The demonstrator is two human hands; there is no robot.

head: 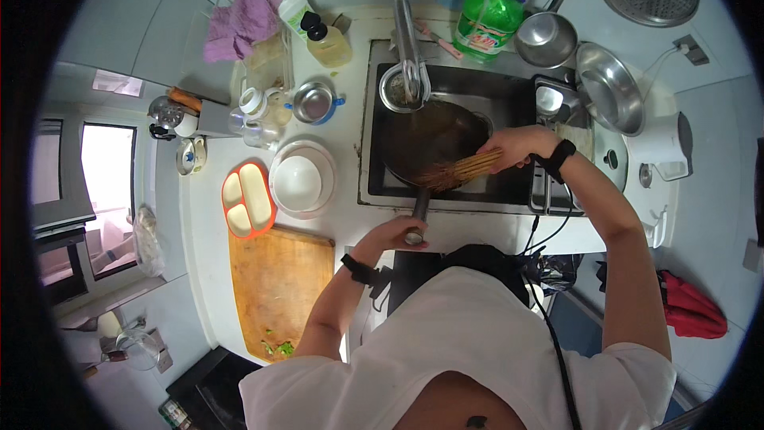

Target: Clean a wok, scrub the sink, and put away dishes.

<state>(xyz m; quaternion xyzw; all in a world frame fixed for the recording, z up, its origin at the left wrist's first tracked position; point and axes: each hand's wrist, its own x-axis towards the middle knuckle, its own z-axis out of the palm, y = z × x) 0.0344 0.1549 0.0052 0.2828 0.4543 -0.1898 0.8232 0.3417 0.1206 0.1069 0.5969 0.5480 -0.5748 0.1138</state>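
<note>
A dark wok (418, 137) sits tilted in the sink (507, 86), partly under the metal faucet (407, 42). Its handle (421, 206) reaches over the sink's front edge, and my left hand (397, 234) is closed around the handle's end. In my right hand (513, 146) is a bamboo wok brush (462, 172). The brush's bristles rest at the wok's near inner rim. A round strainer (394, 91) hangs just below the faucet, above the wok's far side. How much water lies in the wok cannot be made out.
Left of the sink stand a white bowl (296, 184), a blue-handled steel cup (313, 103), a divided plate (249, 200) and a wooden cutting board (280, 286) with green scraps. Behind is a green detergent bottle (486, 21). On the right are a steel basin (610, 88) and a glass lid (610, 160).
</note>
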